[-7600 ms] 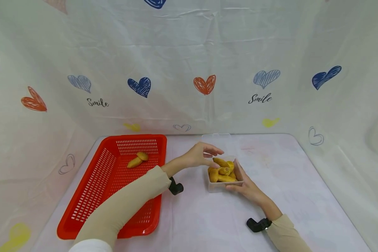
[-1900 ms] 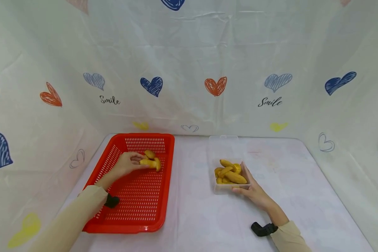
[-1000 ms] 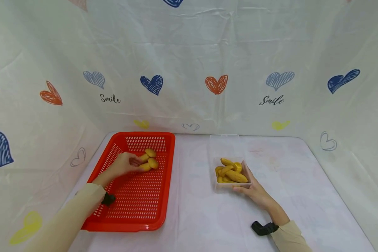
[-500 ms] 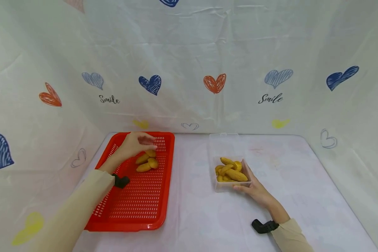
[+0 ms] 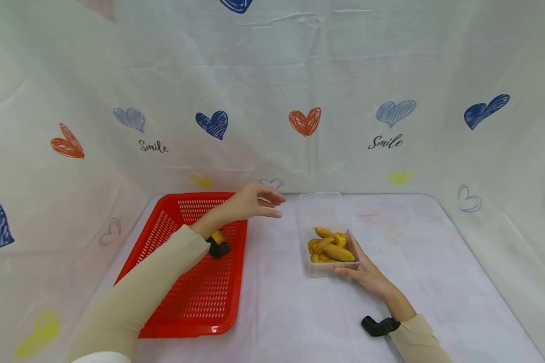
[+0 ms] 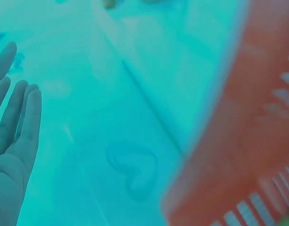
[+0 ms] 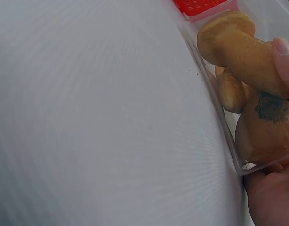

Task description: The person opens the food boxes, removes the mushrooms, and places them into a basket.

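Observation:
In the head view my left hand (image 5: pixel 254 201) hovers past the right rim of the red basket (image 5: pixel 233 302), fingers loosely extended and holding nothing; the left wrist view shows its fingers (image 6: pixel 29 122) spread apart. Under the left wrist a yellow-brown mushroom (image 5: pixel 218 236) partly shows in the basket, the rest hidden by the arm. My right hand (image 5: pixel 368 277) grips the right side of a clear plastic box (image 5: pixel 322 271), thumb at its front. Several mushrooms (image 5: pixel 339 253) are heaped inside; the right wrist view shows one mushroom (image 7: pixel 250 56) lying on top, close up.
The box's clear lid (image 5: pixel 320 206) lies folded back behind it. A white cloth (image 5: pixel 281 302) covers the table, and a heart-printed curtain (image 5: pixel 259 80) rises at the back. Black wrist cameras (image 5: pixel 379 326) are strapped to both wrists.
My left hand carried a second mushroom from the box into the basket and let go of it beside the first. It then lifted and swung right. My right hand stayed on the box.

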A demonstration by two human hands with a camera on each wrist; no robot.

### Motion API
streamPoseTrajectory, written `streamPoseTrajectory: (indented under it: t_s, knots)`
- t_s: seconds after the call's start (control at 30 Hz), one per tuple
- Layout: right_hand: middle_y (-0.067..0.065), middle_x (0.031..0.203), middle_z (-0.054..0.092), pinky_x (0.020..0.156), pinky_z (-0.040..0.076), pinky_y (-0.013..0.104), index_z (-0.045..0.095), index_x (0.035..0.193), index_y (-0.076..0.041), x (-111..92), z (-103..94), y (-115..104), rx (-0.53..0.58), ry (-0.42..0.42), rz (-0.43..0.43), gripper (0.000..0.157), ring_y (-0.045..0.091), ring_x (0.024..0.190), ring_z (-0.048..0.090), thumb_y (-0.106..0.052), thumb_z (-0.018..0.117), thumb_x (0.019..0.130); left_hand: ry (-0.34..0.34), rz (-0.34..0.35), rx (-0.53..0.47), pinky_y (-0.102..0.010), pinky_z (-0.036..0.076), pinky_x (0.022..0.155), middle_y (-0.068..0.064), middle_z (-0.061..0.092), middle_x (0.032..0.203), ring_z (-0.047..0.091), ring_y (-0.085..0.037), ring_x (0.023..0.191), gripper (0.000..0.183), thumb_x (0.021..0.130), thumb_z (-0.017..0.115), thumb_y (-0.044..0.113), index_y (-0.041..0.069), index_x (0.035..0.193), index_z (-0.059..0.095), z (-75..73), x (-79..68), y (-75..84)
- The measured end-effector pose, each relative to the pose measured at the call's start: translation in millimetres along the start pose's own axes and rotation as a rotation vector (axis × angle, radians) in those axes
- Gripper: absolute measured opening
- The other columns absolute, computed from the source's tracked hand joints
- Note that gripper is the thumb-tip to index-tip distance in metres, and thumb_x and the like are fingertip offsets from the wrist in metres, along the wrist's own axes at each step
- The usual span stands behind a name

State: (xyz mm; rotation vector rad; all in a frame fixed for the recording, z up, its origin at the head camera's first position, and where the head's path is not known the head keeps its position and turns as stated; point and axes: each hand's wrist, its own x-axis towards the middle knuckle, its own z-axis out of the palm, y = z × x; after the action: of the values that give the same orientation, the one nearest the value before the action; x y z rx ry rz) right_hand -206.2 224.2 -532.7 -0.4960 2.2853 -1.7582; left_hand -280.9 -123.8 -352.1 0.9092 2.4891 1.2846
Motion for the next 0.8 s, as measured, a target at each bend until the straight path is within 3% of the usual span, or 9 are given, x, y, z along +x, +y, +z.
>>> streamPoseTrajectory:
  t_s: [0.13,0.23,0.37,0.47,0.53,0.63,0.8]
  knots:
    - [0.011,0.166,-0.007,0.112,0.012,0.07,-0.006,0.161,-0.029,-0.1,-0.1,1.2,0.001,-0.004,0.002,0.104,0.041,0.149,0.0,-0.016,0.072,0.094,-0.044,0.064,-0.014,-0.027,0.055,0.087,-0.008,0.07,0.114,0.067,-0.018,0.104,0.038,0.083,0.082,0.009,0.002,0.119,0.071,20.3,20.7,8.6]
    - [0.011,0.166,-0.007,0.112,0.025,0.062,-0.007,0.161,-0.026,0.5,0.5,1.3,0.004,-0.011,0.005,0.104,0.041,0.149,0.002,-0.017,0.072,0.094,-0.094,0.089,-0.033,-0.027,0.055,0.088,-0.007,0.07,0.114,0.067,-0.016,0.102,0.037,0.083,0.082,0.009,0.002,0.118,0.071,36.0,33.1,11.4]
    - [0.01,0.166,-0.007,0.104,0.044,0.036,-0.007,0.161,-0.027,1.0,1.0,-0.6,0.011,-0.017,0.014,0.104,0.04,0.149,0.005,-0.018,0.072,0.094,-0.169,0.111,-0.041,-0.033,0.054,0.093,-0.009,0.07,0.116,0.066,-0.015,0.103,0.036,0.083,0.081,0.007,0.002,0.117,0.071,57.2,46.5,13.2]
    - [0.009,0.166,-0.007,0.097,0.045,0.023,-0.007,0.161,-0.027,0.8,0.4,-1.7,0.028,-0.017,0.015,0.104,0.04,0.149,0.005,-0.018,0.072,0.094,-0.212,0.135,-0.036,-0.038,0.053,0.096,-0.011,0.07,0.118,0.065,-0.014,0.104,0.036,0.083,0.081,0.006,0.001,0.117,0.072,73.3,56.0,11.9]
    - [0.009,0.166,-0.008,0.097,0.046,0.023,-0.007,0.161,-0.026,0.5,-0.1,-1.9,0.037,-0.019,0.014,0.104,0.04,0.149,0.005,-0.017,0.072,0.094,-0.233,0.152,-0.029,-0.038,0.052,0.096,-0.011,0.07,0.118,0.065,-0.015,0.105,0.035,0.083,0.081,0.006,0.001,0.117,0.072,84.2,61.7,10.1]
    - [0.01,0.166,-0.007,0.103,0.045,0.037,-0.008,0.161,-0.025,0.1,-0.5,-1.9,0.032,-0.017,0.014,0.104,0.04,0.149,0.009,-0.017,0.071,0.094,-0.257,0.174,-0.023,-0.033,0.053,0.095,-0.009,0.071,0.118,0.065,-0.021,0.108,0.035,0.084,0.08,0.007,0.001,0.118,0.072,100.0,67.8,6.6]
    - [0.014,0.166,-0.006,0.1,0.047,0.033,-0.006,0.16,-0.032,-0.5,-1.2,0.2,0.042,-0.017,0.006,0.103,0.043,0.146,0.018,-0.016,0.071,0.095,-0.277,0.194,-0.009,-0.022,0.05,0.095,-0.008,0.07,0.121,0.064,-0.025,0.113,0.039,0.085,0.079,0.006,0.0,0.122,0.07,122.9,72.4,1.2]
